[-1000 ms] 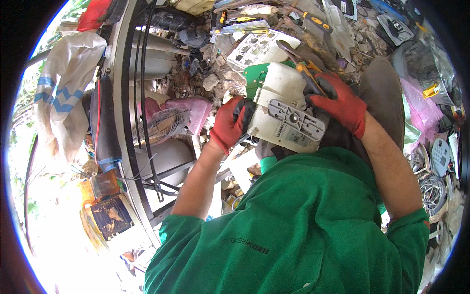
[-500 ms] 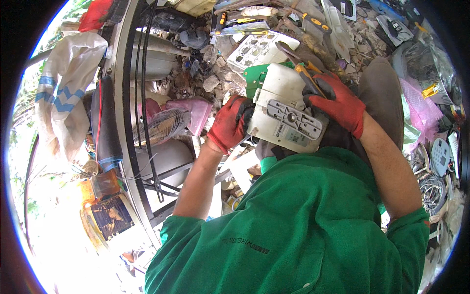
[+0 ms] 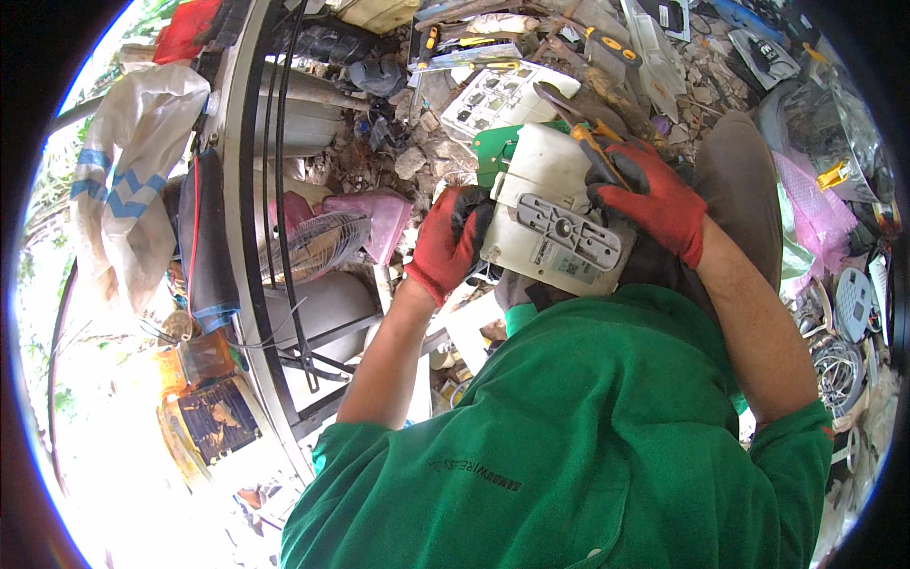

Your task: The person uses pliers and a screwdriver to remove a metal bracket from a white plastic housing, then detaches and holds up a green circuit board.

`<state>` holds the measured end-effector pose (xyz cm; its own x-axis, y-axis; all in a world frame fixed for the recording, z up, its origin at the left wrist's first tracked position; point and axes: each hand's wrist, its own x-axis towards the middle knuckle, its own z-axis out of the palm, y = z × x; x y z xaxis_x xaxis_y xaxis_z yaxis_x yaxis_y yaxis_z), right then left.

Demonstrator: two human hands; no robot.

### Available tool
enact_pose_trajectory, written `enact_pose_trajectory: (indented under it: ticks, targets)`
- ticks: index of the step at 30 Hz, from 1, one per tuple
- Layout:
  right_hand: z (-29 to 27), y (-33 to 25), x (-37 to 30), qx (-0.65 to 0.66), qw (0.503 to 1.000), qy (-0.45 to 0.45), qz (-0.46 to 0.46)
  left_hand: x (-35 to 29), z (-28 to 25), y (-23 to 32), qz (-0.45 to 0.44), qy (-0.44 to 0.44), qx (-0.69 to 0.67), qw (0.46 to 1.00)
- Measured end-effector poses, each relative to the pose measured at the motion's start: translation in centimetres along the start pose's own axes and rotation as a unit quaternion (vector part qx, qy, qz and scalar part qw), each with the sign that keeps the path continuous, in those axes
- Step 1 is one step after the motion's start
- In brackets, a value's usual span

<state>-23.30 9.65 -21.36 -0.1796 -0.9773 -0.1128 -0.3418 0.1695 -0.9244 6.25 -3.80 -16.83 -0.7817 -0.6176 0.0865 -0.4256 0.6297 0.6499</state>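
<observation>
An off-white plastic casing rests on my lap, with a grey slotted mounting bracket fixed on its face. A green circuit board sticks out beyond its far left side. My left hand, in a red and black glove, is closed at the casing's left edge; some of its fingers are hidden. In my right hand, gloved the same way, is a pair of pliers with orange-yellow and dark handles, jaws pointing away from me. That hand also leans against the casing's right side.
A white panel with cutouts lies just beyond the casing, near a yellow-handled screwdriver. A metal frame stands on the left, with a wire fan guard and pink plastic behind it. Coiled wire and scrap lie at right.
My left hand has shifted slightly right and turned a little at the casing's edge. The casing, the pliers and my right hand look almost unmoved.
</observation>
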Motion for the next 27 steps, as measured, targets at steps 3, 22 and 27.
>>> enact_pose_trajectory:
  ticks: [3,22,27]
  targets:
    - [0.0,-0.2,-0.1,0.003,1.0,0.002,0.005,-0.9,-0.1,-0.2,-0.046,-0.003,-0.071,0.996]
    - [0.0,-0.5,0.0,0.014,1.0,-0.001,-0.002,1.1,-0.8,-1.2,0.041,-0.077,0.004,0.996]
    - [-0.2,-0.9,-0.2,0.012,1.0,-0.001,0.006,0.5,-0.7,-0.7,-0.12,-0.084,-0.117,0.982]
